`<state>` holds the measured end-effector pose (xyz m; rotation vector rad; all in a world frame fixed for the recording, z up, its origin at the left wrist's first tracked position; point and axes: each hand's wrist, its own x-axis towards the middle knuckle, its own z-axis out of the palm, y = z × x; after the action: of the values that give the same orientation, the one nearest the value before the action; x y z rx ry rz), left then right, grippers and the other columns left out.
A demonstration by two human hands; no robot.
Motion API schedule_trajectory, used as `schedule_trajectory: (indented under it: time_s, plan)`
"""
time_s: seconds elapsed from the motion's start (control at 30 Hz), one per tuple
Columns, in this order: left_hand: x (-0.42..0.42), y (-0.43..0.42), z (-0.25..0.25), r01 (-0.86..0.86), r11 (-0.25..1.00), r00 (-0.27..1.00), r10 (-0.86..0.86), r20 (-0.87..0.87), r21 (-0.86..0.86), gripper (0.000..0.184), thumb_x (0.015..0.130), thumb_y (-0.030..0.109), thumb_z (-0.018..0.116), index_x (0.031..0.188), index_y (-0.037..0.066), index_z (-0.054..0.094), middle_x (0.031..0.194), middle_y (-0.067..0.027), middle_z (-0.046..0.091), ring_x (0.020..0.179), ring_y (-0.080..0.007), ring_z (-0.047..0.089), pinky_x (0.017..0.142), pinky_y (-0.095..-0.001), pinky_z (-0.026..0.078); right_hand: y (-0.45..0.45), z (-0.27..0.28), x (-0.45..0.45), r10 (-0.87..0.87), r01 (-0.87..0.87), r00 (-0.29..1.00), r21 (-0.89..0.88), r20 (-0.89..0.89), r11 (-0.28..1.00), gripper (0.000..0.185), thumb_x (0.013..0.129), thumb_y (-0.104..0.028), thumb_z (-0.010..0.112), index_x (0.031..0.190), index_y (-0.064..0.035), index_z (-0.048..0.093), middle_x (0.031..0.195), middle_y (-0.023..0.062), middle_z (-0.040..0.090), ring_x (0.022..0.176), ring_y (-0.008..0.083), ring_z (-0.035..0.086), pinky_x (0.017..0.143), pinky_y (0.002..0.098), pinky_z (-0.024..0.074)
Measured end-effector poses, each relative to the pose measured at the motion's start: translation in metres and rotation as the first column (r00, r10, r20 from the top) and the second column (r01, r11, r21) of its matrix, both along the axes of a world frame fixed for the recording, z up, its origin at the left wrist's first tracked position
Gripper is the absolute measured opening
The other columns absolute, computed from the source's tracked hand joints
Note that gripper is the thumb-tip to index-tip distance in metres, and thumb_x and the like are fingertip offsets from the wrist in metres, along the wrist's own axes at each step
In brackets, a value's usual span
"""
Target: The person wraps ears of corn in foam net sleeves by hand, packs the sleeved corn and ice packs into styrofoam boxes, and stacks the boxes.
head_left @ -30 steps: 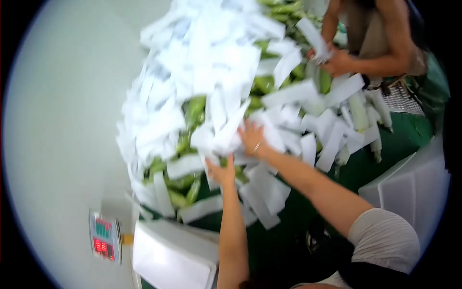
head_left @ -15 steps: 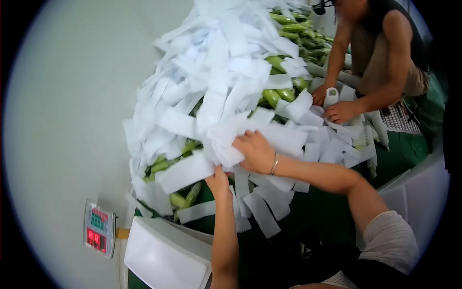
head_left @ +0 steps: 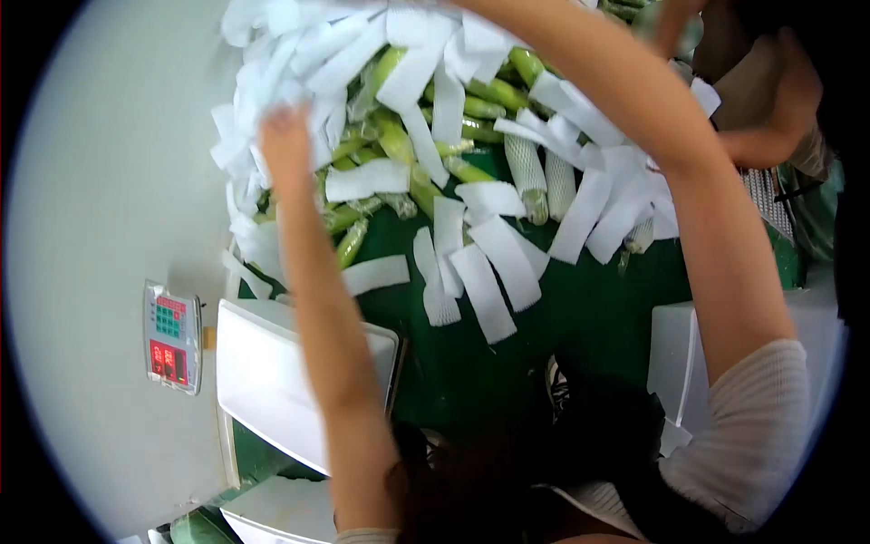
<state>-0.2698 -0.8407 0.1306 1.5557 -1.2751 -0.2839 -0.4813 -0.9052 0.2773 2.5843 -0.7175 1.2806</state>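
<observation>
The left grip [head_left: 286,131] was among the white foam strips [head_left: 367,179], which lay around it, but from the blur it could not be told if it was clenched or released. The green vegetables [head_left: 396,140] lay to its right, partly under strips; the right grip was outside the view.

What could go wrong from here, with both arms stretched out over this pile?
Loose white foam strips on the dark green floor, ahead of the black-and-white shoe, might slip underfoot. Strips also hide some green, plastic-wrapped vegetables, so the left hand, blurred there, could knock one loose. The right hand is out of view; a bump there might go unseen.
</observation>
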Motion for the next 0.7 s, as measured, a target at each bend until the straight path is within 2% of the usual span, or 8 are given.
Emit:
schedule_trajectory:
  time_s: [0.07, 0.1, 0.13, 0.2, 0.37, 0.43, 0.6, 0.7]
  plan:
    - [-0.031, 0.065, -0.116, -0.124, 0.973, 0.961, 0.069, 0.266, 0.195, 0.070, 0.075, 0.044, 0.070, 0.118, -0.007, 0.052, 0.118, -0.0275, 0.053, 0.114, -0.0358, 0.050, 0.097, -0.0422, 0.039, 0.066, -0.105, -0.045, 0.047, -0.038, 0.998, 0.222, -0.035, 0.974, 0.062, 0.079, -0.030, 0.066, 0.129, -0.0011, 0.042, 0.110, 0.0206, 0.057, 0.105, 0.0315, 0.055, 0.090, 0.0417, 0.0439]
    - [-0.051, 0.094, -0.164, -0.015, 0.961, 0.998, 0.032, -0.058, 0.276, 0.092, 0.070, 0.051, 0.072, 0.131, -0.009, 0.037, 0.129, -0.0323, 0.042, 0.122, -0.0433, 0.040, 0.103, -0.0435, 0.033, 0.079, -0.164, -0.063, -0.030, 0.077, 0.992, 0.393, -0.125, 0.916, 0.066, 0.076, -0.035, 0.068, 0.129, -0.0049, 0.043, 0.119, 0.0221, 0.052, 0.109, 0.0377, 0.051, 0.091, 0.0412, 0.0437]
    - [-0.068, 0.118, -0.189, -0.063, 0.785, 0.995, 0.101, -0.026, 0.617, 0.112, 0.064, 0.059, 0.073, 0.141, -0.002, 0.019, 0.135, -0.0346, 0.033, 0.125, -0.0491, 0.032, 0.104, -0.0490, 0.029, 0.093, -0.219, -0.081, -0.058, 0.094, 0.995, 0.540, -0.083, 0.836, 0.080, 0.073, -0.044, 0.071, 0.134, -0.0032, 0.037, 0.123, 0.0253, 0.048, 0.113, 0.0389, 0.049, 0.095, 0.0400, 0.0415]
    - [-0.089, 0.151, -0.229, -0.116, 0.627, 0.993, 0.065, 0.096, 0.771, 0.119, 0.062, 0.064, 0.072, 0.145, 0.006, 0.010, 0.137, -0.0340, 0.028, 0.126, -0.0506, 0.028, 0.103, -0.0555, 0.028, 0.125, -0.287, -0.108, -0.185, 0.435, 0.899, 0.754, -0.398, 0.492, 0.115, 0.057, -0.059, 0.077, 0.142, -0.0068, 0.021, 0.134, 0.0233, 0.038, 0.123, 0.0400, 0.038, 0.099, 0.0497, 0.0336]
    - [-0.141, 0.199, -0.271, 0.091, 0.712, 0.995, -0.044, -0.085, 0.697, 0.123, 0.058, 0.059, 0.077, 0.145, 0.009, 0.006, 0.133, -0.0341, 0.033, 0.122, -0.0501, 0.032, 0.100, -0.0557, 0.029, 0.210, -0.378, -0.107, -0.245, 0.495, 0.863, 0.645, -0.441, 0.583, 0.109, 0.054, -0.040, 0.081, 0.142, -0.0119, 0.023, 0.136, 0.0171, 0.038, 0.122, 0.0431, 0.035, 0.100, 0.0547, 0.0296]
    - [-0.172, 0.216, -0.273, 0.118, 0.799, 0.985, -0.022, -0.168, 0.589, 0.110, 0.062, 0.032, 0.079, 0.142, 0.001, 0.011, 0.130, -0.0317, 0.038, 0.118, -0.0453, 0.040, 0.099, -0.0493, 0.034, 0.241, -0.391, -0.099, -0.303, 0.529, 0.847, 0.633, -0.437, 0.565, 0.100, 0.057, -0.026, 0.080, 0.141, -0.0109, 0.027, 0.134, 0.0161, 0.040, 0.119, 0.0432, 0.038, 0.098, 0.0532, 0.0331]
    - [-0.206, 0.244, -0.261, 0.196, 0.936, 0.837, -0.003, -0.547, 0.294, 0.085, 0.068, 0.005, 0.068, 0.139, 0.000, 0.022, 0.128, -0.0207, 0.043, 0.116, -0.0283, 0.047, 0.099, -0.0401, 0.038, 0.274, -0.379, -0.100, -0.484, 0.281, 0.874, 0.850, -0.035, 0.446, 0.053, 0.063, 0.004, 0.061, 0.115, -0.0055, 0.054, 0.115, 0.0150, 0.053, 0.099, 0.0383, 0.047, 0.090, 0.0395, 0.0413]
    - [-0.200, 0.231, -0.172, 0.256, 0.963, 0.623, -0.098, -0.776, 0.084, 0.075, 0.067, -0.001, 0.064, 0.134, -0.002, 0.031, 0.126, -0.0148, 0.045, 0.116, -0.0234, 0.046, 0.099, -0.0349, 0.037, 0.265, -0.309, -0.098, -0.431, 0.064, 0.861, 0.784, 0.270, 0.618, 0.051, 0.063, 0.003, 0.062, 0.113, -0.0046, 0.054, 0.108, 0.0157, 0.057, 0.100, 0.0375, 0.052, 0.089, 0.0404, 0.0421]
